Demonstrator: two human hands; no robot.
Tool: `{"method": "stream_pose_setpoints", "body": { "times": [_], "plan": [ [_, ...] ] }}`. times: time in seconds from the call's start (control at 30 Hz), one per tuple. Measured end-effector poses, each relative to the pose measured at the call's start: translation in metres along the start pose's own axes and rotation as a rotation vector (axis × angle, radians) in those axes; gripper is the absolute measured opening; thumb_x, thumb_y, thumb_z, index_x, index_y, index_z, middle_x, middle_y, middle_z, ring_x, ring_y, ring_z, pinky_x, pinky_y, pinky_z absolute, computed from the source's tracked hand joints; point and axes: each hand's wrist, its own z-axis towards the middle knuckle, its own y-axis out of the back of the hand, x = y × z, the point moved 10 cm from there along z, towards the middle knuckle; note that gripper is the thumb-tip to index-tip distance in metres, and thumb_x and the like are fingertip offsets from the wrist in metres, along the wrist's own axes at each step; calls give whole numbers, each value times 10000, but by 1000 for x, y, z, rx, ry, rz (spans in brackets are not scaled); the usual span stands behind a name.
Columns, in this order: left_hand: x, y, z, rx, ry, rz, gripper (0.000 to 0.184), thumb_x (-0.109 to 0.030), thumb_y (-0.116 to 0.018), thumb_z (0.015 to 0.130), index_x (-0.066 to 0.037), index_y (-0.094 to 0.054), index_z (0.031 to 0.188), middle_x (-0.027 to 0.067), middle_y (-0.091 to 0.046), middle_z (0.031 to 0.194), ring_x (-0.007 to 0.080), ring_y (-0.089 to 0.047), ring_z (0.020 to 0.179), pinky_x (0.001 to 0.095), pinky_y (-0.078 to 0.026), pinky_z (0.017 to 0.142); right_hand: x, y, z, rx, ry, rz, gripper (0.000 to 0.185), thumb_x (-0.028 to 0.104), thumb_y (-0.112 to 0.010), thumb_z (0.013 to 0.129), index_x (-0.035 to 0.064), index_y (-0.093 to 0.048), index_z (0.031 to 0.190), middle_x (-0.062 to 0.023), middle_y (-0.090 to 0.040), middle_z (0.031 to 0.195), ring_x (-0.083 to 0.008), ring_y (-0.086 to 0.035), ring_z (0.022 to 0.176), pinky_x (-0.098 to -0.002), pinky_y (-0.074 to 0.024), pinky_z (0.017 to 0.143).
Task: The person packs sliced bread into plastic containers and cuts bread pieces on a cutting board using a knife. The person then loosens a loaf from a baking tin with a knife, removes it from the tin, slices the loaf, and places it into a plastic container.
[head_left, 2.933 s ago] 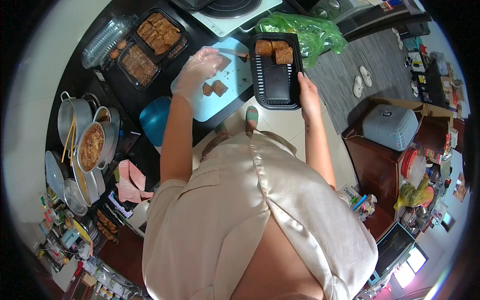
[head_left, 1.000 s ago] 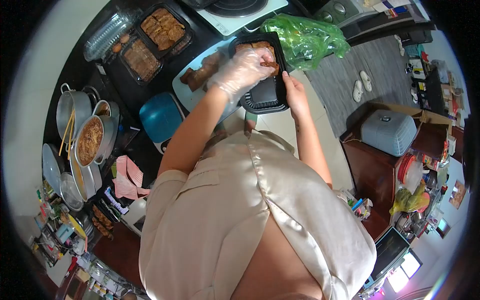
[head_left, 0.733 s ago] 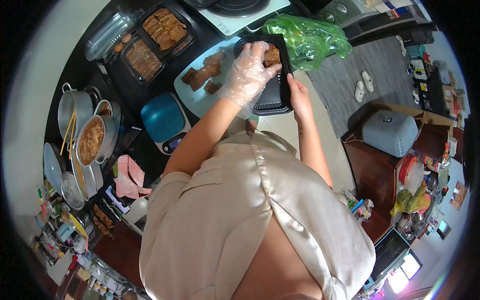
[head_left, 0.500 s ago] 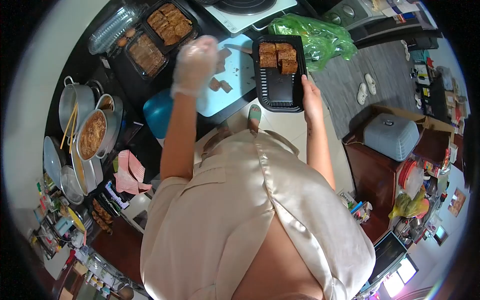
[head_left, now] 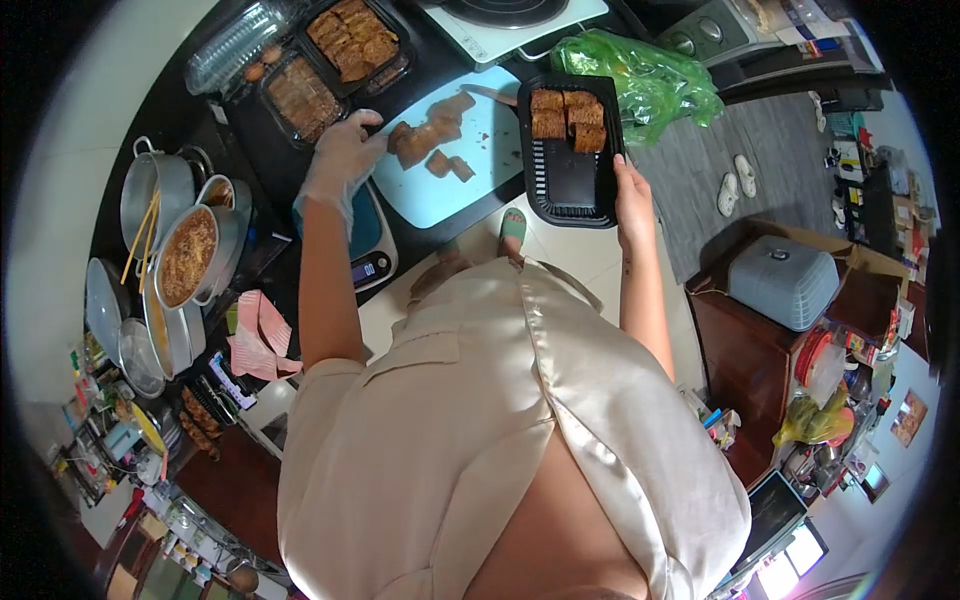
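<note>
My left hand [head_left: 343, 158], in a clear plastic glove, is over the blue-topped scale [head_left: 368, 232], beside the cutting board's left edge. Its fingers are loosely bent and apart, with nothing seen between them. Brown meat chunks [head_left: 425, 135] and two smaller pieces [head_left: 449, 165] lie on the light blue cutting board [head_left: 465, 205]. A knife [head_left: 490, 94] rests at the board's far edge. My bare right hand [head_left: 633, 200] grips the right rim of a black tray [head_left: 570, 185], which holds several browned pieces [head_left: 568, 118] at its far end.
Filled containers, one black [head_left: 352, 42] and one clear [head_left: 300, 98], stand at the back left near clear lids [head_left: 240, 45]. Pots [head_left: 190, 255] with chopsticks are at the left. A green bag [head_left: 645, 85] and a cooktop [head_left: 510, 30] lie beyond the tray. Slippers [head_left: 737, 185] are on the floor.
My left hand put a brown piece into the tray, let go, then swung back left past the board to over the scale. The right hand still holds the tray, now slightly farther right.
</note>
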Motion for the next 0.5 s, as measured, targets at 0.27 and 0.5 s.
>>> {"method": "stream_pose_setpoints", "body": {
  "times": [0.27,0.5],
  "plan": [
    [-21,-38,-45,-237,83,-35,326,-252,-643,849,-55,-610,1107,208,-667,1065,382,-654,970,450,-509,857,-2,-11,6,70,-15,-23,425,351,-530,1004,-46,-664,1067,-51,-691,978,-117,-615,877,-249,-457,818],
    [13,-44,-46,-241,140,-412,329,-73,-576,805,-64,-588,1133,117,-674,777,182,-656,697,328,-526,700,14,-33,-3,70,19,-30,402,359,-508,1016,3,-682,948,-14,-671,830,-85,-567,724,-239,-444,686]
  ]
}}
